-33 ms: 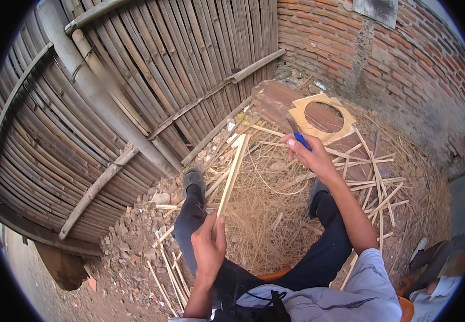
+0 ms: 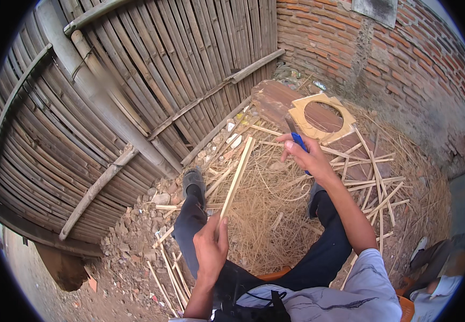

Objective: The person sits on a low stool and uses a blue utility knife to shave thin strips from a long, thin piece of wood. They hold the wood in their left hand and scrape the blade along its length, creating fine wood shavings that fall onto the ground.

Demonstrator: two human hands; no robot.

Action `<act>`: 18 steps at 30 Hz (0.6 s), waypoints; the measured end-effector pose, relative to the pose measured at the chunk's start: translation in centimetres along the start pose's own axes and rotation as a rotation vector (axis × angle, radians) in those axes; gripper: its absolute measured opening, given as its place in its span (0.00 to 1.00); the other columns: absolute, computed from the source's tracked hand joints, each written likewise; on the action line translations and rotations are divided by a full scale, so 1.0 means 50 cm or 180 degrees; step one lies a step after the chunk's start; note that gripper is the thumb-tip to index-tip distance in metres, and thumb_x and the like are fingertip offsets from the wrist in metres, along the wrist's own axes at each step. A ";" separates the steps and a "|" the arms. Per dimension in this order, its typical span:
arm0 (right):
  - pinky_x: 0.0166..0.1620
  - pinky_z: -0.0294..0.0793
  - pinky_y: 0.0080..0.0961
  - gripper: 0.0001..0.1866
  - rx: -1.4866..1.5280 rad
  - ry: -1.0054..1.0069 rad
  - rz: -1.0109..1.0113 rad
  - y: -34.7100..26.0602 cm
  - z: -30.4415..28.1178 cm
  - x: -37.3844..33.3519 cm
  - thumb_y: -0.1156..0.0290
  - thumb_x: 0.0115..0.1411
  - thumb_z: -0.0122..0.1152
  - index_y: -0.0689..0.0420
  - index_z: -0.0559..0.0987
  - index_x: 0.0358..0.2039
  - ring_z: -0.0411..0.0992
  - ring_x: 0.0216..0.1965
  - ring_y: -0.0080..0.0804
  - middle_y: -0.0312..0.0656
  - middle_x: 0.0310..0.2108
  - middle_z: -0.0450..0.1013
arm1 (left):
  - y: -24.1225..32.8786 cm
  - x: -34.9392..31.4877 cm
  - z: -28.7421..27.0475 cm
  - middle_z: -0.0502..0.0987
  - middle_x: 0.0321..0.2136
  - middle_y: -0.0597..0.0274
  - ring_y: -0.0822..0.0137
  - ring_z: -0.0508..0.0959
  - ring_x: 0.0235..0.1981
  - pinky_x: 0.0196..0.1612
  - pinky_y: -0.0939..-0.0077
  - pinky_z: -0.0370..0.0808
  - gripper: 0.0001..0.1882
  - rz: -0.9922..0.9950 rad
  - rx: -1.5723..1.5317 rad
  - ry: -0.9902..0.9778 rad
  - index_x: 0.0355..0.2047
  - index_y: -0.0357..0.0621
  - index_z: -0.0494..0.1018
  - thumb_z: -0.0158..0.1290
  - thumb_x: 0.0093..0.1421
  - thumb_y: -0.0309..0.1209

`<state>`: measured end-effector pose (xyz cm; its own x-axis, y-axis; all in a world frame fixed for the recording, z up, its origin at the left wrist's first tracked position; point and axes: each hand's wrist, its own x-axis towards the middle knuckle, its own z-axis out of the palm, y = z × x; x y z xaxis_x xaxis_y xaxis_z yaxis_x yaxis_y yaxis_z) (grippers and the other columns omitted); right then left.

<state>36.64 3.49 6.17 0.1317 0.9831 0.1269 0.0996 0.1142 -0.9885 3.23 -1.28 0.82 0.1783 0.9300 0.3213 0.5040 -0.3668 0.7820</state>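
Observation:
My left hand (image 2: 211,248) is closed round the lower end of a pale split-bamboo strip (image 2: 237,177), which slants up and slightly right over the ground. To the right, my right hand (image 2: 308,158) grips a knife (image 2: 298,140) by its blue handle. The knife's short dark blade points up and away from me, apart from the strip. A thin curled shaving (image 2: 306,192) shows below my right hand, close to my right foot. Fine straw-coloured shavings (image 2: 264,225) cover the ground between my legs.
Several bamboo strips (image 2: 380,188) lie crossed on the right, others (image 2: 173,279) by my left leg. A flat yellowish board with a round hole (image 2: 300,119) rests on a brown board (image 2: 275,102). A bamboo fence (image 2: 189,70) and brick wall (image 2: 329,37) enclose the corner. Another person's leg (image 2: 431,263) shows lower right.
The strip's far tip has shifted slightly right. A long looping shaving that hung between the strip and my right hand is gone from there; a small curl now shows lower down.

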 end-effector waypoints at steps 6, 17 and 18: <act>0.38 0.73 0.29 0.18 -0.0260 -0.0178 -0.0802 0.053 0.090 -0.011 0.59 0.77 0.62 0.61 0.83 0.55 0.75 0.31 0.20 0.35 0.32 0.83 | -0.008 -0.015 0.037 0.80 0.25 0.41 0.49 0.83 0.24 0.31 0.60 0.77 0.12 -0.0150 -0.0111 -0.0335 0.52 0.38 0.83 0.60 0.72 0.29; 0.32 0.68 0.36 0.14 -0.1932 -0.0428 -0.0538 0.005 0.030 -0.027 0.66 0.74 0.60 0.66 0.83 0.49 0.70 0.23 0.33 0.49 0.21 0.71 | -0.011 -0.018 0.006 0.74 0.18 0.62 0.76 0.73 0.19 0.25 0.73 0.69 0.10 -0.0399 -0.0418 -0.0773 0.48 0.35 0.83 0.58 0.75 0.30; 0.32 0.68 0.36 0.15 -0.1956 -0.0512 -0.0470 0.003 0.020 -0.026 0.66 0.74 0.61 0.66 0.83 0.49 0.70 0.23 0.32 0.49 0.21 0.71 | -0.010 -0.014 -0.007 0.73 0.17 0.60 0.75 0.72 0.19 0.25 0.71 0.69 0.11 -0.0454 -0.0476 -0.0896 0.50 0.36 0.83 0.58 0.75 0.30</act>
<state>35.48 2.36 5.75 -0.0709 0.9779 0.1965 0.6576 0.1940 -0.7280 2.57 -1.74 0.40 0.3516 0.9343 0.0596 0.4150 -0.2126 0.8846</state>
